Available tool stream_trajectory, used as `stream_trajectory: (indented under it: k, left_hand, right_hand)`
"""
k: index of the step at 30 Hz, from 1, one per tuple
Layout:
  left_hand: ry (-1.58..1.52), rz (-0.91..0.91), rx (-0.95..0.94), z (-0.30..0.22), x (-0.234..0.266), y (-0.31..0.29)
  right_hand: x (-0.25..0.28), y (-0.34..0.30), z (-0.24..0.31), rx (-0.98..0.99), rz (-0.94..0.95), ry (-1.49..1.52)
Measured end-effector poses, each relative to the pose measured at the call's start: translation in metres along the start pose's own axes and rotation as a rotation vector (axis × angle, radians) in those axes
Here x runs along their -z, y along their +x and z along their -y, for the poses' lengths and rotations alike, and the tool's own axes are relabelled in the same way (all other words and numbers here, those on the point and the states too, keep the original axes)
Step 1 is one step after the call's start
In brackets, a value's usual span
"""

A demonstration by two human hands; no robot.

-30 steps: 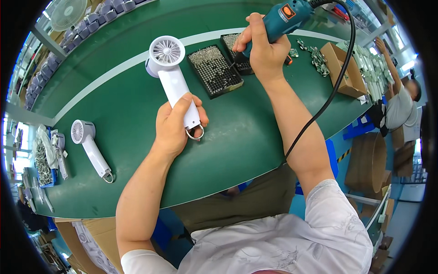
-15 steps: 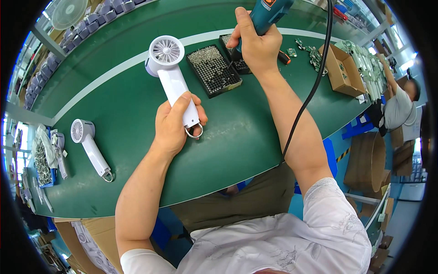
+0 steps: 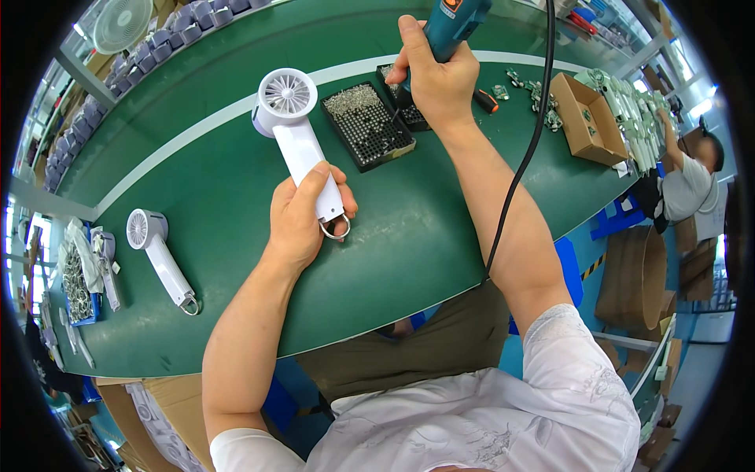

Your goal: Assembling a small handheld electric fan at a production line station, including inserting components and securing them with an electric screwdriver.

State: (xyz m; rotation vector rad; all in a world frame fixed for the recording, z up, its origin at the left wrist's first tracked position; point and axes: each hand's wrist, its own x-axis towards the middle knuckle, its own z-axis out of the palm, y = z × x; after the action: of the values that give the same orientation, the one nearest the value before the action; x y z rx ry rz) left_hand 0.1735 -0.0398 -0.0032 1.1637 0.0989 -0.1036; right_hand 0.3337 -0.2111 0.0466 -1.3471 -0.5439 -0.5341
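My left hand (image 3: pixel 303 212) is wrapped round the lower handle of a white handheld fan (image 3: pixel 303 157). Its round grille faces up, and a metal ring (image 3: pixel 336 228) hangs from the handle's end. In my right hand (image 3: pixel 442 82) is a teal electric screwdriver (image 3: pixel 454 27), gripped with the fingers closed. The screwdriver's dark front end points down over a black screw tray (image 3: pixel 370 155) filled with small silver screws; whether the bit touches a screw is too small to tell. Another such tray (image 3: pixel 415 118) stands behind it, partly hidden by my right hand.
A second handheld fan (image 3: pixel 163 263) lies at left, near a blue bin (image 3: pixel 85 311) of metal rings. At right are an orange-black screwdriver (image 3: pixel 486 101), small circuit boards (image 3: pixel 543 98) and a cardboard box (image 3: pixel 590 130). A black cord (image 3: pixel 519 173) crosses my right forearm. Another person (image 3: pixel 692 185) sits far right.
My right hand and the electric screwdriver have shifted slightly left, and the cord has swung left with them. My left hand keeps its grip on the fan, nearly still.
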Motion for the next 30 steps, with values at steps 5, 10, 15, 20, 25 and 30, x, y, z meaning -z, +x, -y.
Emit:
stream_trajectory:
  k: [5,10,15,20,25,30]
  left_hand:
    - [-0.006,0.002,0.013,-0.001,0.001,0.0]
    - [-0.022,0.008,0.005,-0.001,0.001,0.0]
    - [-0.034,-0.018,0.006,-0.004,-0.001,0.0]
    - [-0.086,-0.033,0.003,-0.004,-0.001,0.001]
    - [-0.09,-0.099,0.018,-0.006,-0.005,0.001]
    - [-0.077,-0.112,0.031,-0.008,-0.008,0.0]
  right_hand:
    - [0.001,-0.002,0.004,-0.022,-0.04,0.0]
    - [0.002,-0.002,0.011,-0.023,-0.067,0.051]
    - [0.004,-0.008,0.033,-0.004,-0.074,0.082]
    - [-0.003,-0.028,0.074,-0.064,-0.152,0.43]
    - [-0.009,-0.051,0.091,-0.061,-0.077,0.693]
    - [-0.013,-0.06,0.095,-0.159,0.018,0.79]
